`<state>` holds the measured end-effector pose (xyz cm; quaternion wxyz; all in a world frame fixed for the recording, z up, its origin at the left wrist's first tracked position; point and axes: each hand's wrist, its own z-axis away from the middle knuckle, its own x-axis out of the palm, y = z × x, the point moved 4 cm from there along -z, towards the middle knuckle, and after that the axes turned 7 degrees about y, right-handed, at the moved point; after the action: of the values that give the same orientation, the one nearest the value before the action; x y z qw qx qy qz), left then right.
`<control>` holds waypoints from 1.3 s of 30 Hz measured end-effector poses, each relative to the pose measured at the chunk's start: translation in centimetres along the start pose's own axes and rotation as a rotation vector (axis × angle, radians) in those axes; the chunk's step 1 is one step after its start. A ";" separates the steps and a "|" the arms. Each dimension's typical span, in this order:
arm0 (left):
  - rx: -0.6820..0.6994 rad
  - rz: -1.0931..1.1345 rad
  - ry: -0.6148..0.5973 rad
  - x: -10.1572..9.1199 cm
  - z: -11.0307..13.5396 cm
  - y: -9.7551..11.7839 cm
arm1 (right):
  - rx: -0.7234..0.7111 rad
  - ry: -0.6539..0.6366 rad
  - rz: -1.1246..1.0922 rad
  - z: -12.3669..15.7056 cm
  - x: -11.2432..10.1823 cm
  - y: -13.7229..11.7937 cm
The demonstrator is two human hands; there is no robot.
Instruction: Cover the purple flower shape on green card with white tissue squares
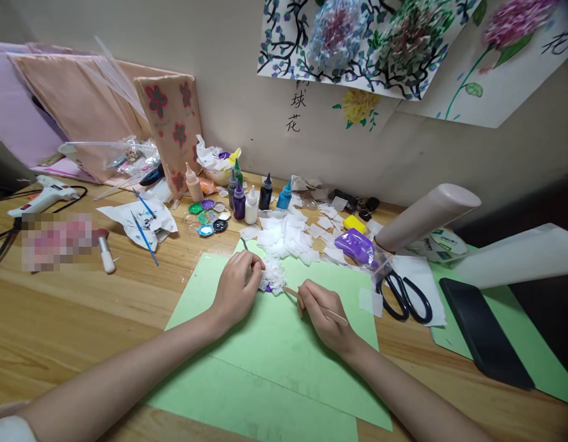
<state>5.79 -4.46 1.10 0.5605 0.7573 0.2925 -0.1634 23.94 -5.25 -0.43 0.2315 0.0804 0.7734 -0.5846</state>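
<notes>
A ruffled white tissue-paper flower lies on the green paper, with a bit of purple showing at its lower edge. My left hand is closed at the flower's left side, its curled fingertips pinching the edge. In my right hand is a thin wooden stick, gripped like a pencil, its tip at the flower's right edge. Just behind the flower is a pile of small white tissue squares. A dark stem-like strip shows beyond my left hand.
Paint bottles and paint pots stand behind the paper. To the right are a purple packet, black-handled scissors and a dark phone-like slab. Leftward lie paintbrushes and a glue gun. Flower pictures hang on the wall.
</notes>
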 end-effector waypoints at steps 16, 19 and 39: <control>0.493 -0.455 -0.140 1.0 -6.8 -1.2 | 0.080 0.136 -0.266 0.5 -0.6 1.4; 0.444 -0.548 -0.110 1.5 -7.2 -0.4 | 0.074 0.130 -0.264 0.5 -0.6 1.4; 0.207 -0.093 -0.113 -2.9 -4.4 3.6 | -0.058 0.106 -0.295 1.0 -1.2 0.6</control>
<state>5.40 -1.80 6.88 0.4867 0.7864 0.2767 -0.2609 25.44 -5.87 -0.61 0.1040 -0.0098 0.8045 -0.5847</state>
